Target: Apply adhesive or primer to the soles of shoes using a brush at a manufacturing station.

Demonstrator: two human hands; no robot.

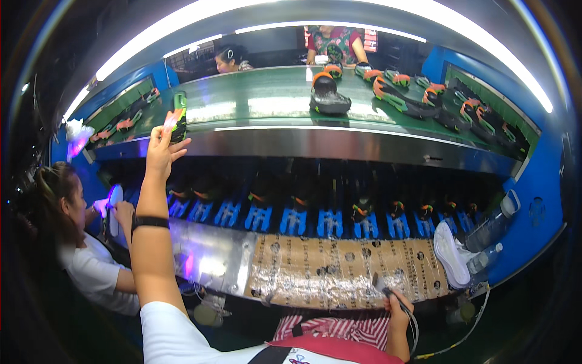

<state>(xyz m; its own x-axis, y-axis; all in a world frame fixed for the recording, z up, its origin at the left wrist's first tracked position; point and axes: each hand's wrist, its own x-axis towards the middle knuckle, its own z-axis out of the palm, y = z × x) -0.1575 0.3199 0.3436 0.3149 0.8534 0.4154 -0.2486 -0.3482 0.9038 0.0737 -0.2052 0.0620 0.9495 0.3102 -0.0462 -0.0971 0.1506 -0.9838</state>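
Note:
My left hand point(160, 155) is stretched out to the near edge of the green conveyor belt point(248, 100). Its thumb and fingers pinch the lower end of a black, orange and green shoe upper point(176, 118), partly hidden by the hand. Low on the right, my right hand point(398, 304) grips a dark-handled brush point(385, 291) with a thin hose trailing from it. The brush tip, pale and blurred, is over the cardboard-covered bench point(327, 267).
More shoe uppers point(400, 103) lie on the belt's right side; one black upper point(329, 97) stands mid-belt. Blue racks point(294, 221) line the space beneath. White soles point(450, 255) and clear bottles point(485, 230) are at right. A co-worker point(97, 261) sits left; other people are beyond the belt.

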